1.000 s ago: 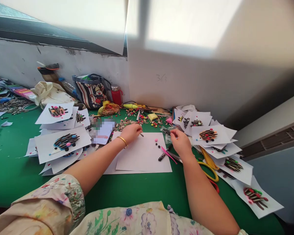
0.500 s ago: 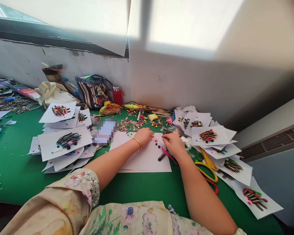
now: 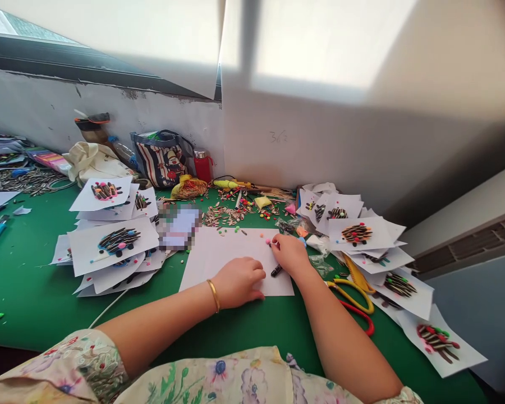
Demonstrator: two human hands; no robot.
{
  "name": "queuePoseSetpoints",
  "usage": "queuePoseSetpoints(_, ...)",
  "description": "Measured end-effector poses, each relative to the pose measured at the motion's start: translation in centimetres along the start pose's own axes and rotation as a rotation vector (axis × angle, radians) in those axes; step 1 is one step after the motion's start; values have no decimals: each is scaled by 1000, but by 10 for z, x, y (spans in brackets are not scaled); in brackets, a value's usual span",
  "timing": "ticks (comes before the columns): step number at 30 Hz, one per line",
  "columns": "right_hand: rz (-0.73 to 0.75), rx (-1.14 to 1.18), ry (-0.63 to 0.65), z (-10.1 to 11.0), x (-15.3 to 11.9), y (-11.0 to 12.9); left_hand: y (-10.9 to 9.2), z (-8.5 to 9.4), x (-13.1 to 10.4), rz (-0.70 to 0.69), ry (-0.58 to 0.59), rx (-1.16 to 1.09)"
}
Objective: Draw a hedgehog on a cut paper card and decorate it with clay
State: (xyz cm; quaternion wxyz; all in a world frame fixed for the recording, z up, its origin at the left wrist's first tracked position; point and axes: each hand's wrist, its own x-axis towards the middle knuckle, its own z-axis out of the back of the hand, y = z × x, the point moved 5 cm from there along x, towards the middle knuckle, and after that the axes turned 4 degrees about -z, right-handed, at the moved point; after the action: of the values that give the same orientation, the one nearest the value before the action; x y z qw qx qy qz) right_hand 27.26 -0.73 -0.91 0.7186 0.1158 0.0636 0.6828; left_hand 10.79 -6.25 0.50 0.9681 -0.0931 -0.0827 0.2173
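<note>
White paper [image 3: 219,258] lies in front of me on the green table. My left hand [image 3: 239,281] rests over the paper's front edge, fingers loosely bent and thumb apart, with no object visible in it. Over the paper's right side, my right hand [image 3: 292,255] has thumb and forefinger pinched together at the small balls; what is between them is too small to make out. A pink ball [image 3: 268,241] sits just left of those fingertips. A short black pen-like piece [image 3: 276,271] lies below them. Small green balls [image 3: 236,230] dot the paper's far edge.
Cards with seed-and-clay figures are piled at left [image 3: 111,247] and right [image 3: 357,233]. Yellow-handled scissors [image 3: 353,297] lie right of my right forearm. Loose seeds [image 3: 225,215], a blurred phone-like object [image 3: 179,227], a striped bag [image 3: 162,160] and a red flask [image 3: 202,165] stand beyond.
My left hand has come back toward me from the paper's far part to its front edge. My right hand has shifted slightly left and nearer; the pink stick beside it no longer shows.
</note>
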Motion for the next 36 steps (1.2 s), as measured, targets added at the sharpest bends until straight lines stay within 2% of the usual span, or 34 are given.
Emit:
queuePoseSetpoints(5, -41, -27, -16, 0, 1, -4, -7, -12, -13, -51, -28, 41)
queuePoseSetpoints(11, -24, 1, 5, 0, 1, -6, -8, -13, -16, -76, -84, 53)
queuePoseSetpoints(20, -35, 23, -26, -1, 2, -7, -16, -21, -25, -81, -54, 121)
queuePoseSetpoints(26, 72, 77, -30, -3, 0, 1, -18, -24, -30, -75, -27, 116)
queuePoseSetpoints(29, 74, 84, -31, -6, 1, 1, -19, -25, -32, -49, 5, 132)
queuePoseSetpoints(33, 52, 92, -35, -10, 5, -5, -19, -20, -34, -1, 49, 167)
queuePoseSetpoints(36, 49, 104, -32, -11, 6, -7, -17, -5, -38, 67, 15, 176)
